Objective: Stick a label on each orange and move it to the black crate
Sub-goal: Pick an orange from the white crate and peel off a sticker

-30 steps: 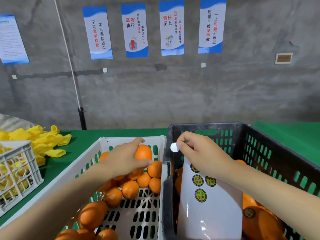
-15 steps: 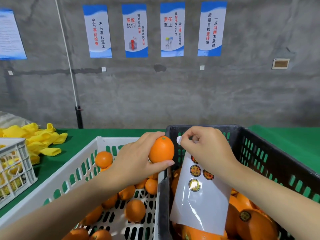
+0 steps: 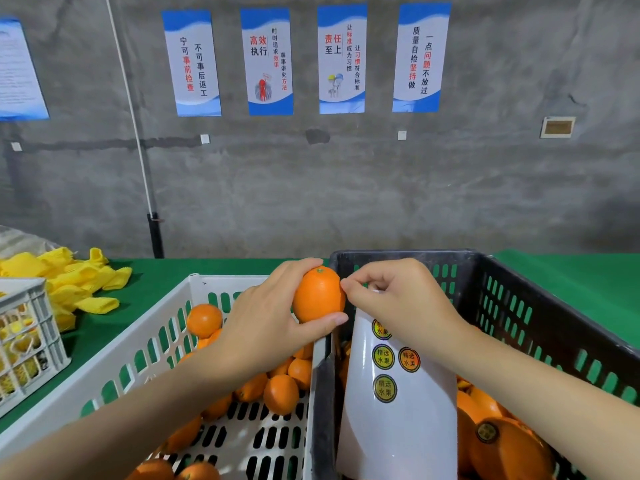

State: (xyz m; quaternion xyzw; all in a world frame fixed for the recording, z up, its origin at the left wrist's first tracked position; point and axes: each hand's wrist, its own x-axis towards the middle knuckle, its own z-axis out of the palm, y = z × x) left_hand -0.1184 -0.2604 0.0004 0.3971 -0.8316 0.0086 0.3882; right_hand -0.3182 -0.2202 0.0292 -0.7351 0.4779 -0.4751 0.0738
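The left hand (image 3: 263,317), which a second ago was down among the fruit in the white slotted plastic crate (image 3: 156,344), has lifted one round, glossy orange (image 3: 318,296) clear of the pile. It now grips the orange between thumb and curled fingers, just above the wall shared with the black slotted plastic crate (image 3: 519,299).

The right hand (image 3: 401,299) has closed the gap from the other side. Its pinched fingertips (image 3: 348,285) touch the orange's right flank. The small round label it held free in the air a second ago is no longer visible, so I cannot tell whether it is stuck yet. The label is probably being pressed on, which would leave only the short move into the black crate below the right hand.

The glossy white backing sheet (image 3: 398,427) hangs from under the right palm, held by the curled lower fingers, though the grip itself is hidden. Several round dark stickers with yellow-green rims (image 3: 383,356) remain on it, each reading 精选水果. A labelled orange (image 3: 509,448) already lies in the black crate under the right forearm.

On the wall beyond both hands are blue-and-white paper posters (image 3: 341,58). Their headings include 高效执行 and 责任至上, and their slogans include 宁可事前检查 不可事后返工 and 一点问题不放过.
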